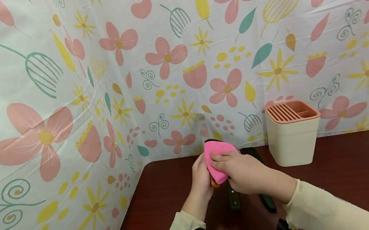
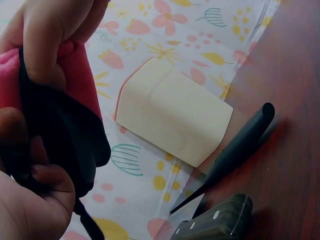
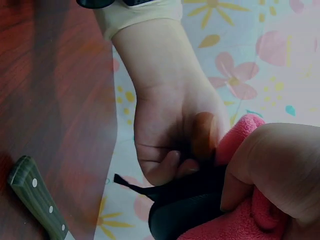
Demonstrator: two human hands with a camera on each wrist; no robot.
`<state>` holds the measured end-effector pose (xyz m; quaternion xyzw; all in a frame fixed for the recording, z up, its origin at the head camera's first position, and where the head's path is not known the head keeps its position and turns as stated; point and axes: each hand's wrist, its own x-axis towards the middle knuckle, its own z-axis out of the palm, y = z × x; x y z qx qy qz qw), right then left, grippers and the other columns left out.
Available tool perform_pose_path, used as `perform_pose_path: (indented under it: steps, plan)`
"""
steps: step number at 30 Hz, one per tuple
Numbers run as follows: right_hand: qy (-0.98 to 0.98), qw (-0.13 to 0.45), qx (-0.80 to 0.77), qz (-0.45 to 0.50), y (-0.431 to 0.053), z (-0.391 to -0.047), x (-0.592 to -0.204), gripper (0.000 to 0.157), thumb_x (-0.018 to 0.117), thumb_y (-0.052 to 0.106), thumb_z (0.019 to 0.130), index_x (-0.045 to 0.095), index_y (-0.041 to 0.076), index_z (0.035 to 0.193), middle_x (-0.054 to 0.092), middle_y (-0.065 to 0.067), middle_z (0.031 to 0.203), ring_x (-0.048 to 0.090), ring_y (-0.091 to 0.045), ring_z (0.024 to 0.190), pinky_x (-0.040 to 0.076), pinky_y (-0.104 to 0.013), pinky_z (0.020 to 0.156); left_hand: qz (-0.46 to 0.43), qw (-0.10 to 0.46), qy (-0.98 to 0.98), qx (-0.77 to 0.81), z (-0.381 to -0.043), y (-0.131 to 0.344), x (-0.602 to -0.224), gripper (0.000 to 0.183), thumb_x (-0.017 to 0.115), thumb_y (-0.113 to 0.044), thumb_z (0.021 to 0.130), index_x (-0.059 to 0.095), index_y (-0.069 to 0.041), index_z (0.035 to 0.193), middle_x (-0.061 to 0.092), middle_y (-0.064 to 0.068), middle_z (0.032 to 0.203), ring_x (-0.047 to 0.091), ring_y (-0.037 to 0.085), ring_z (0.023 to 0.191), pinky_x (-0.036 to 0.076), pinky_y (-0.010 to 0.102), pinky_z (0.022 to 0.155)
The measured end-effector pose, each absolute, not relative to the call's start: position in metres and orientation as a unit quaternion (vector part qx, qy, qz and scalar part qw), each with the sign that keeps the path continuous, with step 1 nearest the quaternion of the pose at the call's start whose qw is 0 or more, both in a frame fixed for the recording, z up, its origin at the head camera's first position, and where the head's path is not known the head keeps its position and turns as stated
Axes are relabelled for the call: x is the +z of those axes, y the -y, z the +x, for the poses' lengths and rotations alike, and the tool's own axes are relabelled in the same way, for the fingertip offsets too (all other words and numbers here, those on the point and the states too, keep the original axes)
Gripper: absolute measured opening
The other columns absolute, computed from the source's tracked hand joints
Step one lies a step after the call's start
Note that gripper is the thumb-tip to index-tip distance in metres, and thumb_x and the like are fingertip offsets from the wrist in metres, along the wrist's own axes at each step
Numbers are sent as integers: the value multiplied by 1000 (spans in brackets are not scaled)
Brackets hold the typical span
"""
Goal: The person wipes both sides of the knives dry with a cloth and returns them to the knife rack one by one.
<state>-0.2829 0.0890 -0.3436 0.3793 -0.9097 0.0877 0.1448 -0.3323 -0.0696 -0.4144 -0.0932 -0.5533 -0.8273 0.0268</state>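
Note:
My left hand (image 1: 200, 178) grips the orange-brown handle (image 1: 214, 182) of a knife whose blade (image 1: 203, 130) points up and away. Folded against the knife is a bright pink cloth (image 1: 216, 170) with a black side (image 2: 65, 130) and a thin black strap. My right hand (image 1: 246, 170) holds this cloth from above, fingers spread over its pink face in the head view. Thumb and fingers pinch its folds in the right wrist view. The cloth hides the lower blade. Below the hands lies a knife with a dark riveted handle (image 1: 235, 199).
Another knife-like tool with a smooth black handle (image 1: 268, 202) lies right of the riveted one. A cream holder (image 1: 291, 142) with an orange slotted top stands at the back right of the dark red table (image 1: 351, 179). Flower-printed curtain (image 1: 174, 85) hangs behind and left.

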Motion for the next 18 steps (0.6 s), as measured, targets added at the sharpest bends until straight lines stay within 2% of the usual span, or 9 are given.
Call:
perform_pose_path:
  steps: [5, 9, 18]
  plan:
    - [903, 155, 79, 394, -92, -277, -343, 61, 64, -3, 81, 66, 15, 139, 62, -5, 147, 57, -34, 137, 60, -52, 80, -90, 37, 552, -828, -333, 68, -415, 38, 48, -34, 109, 69, -6, 124, 67, -1, 106, 62, 11, 103, 56, 23, 85]
    - [897, 164, 75, 404, -94, -271, -342, 58, 66, -2, 80, 69, 16, 135, 64, -4, 144, 59, -31, 135, 60, -52, 87, -95, 44, 547, -831, -334, 67, -416, 35, 49, -31, 109, 71, -5, 114, 67, -2, 99, 62, 11, 97, 56, 22, 81]
    - [882, 188, 67, 427, -96, -258, -346, 54, 67, 0, 77, 74, 16, 128, 69, -1, 138, 64, -24, 130, 59, -47, 95, -83, 62, 553, -827, -333, 69, -416, 36, 39, -26, 112, 65, -2, 119, 64, -3, 98, 61, 8, 97, 54, 21, 85]
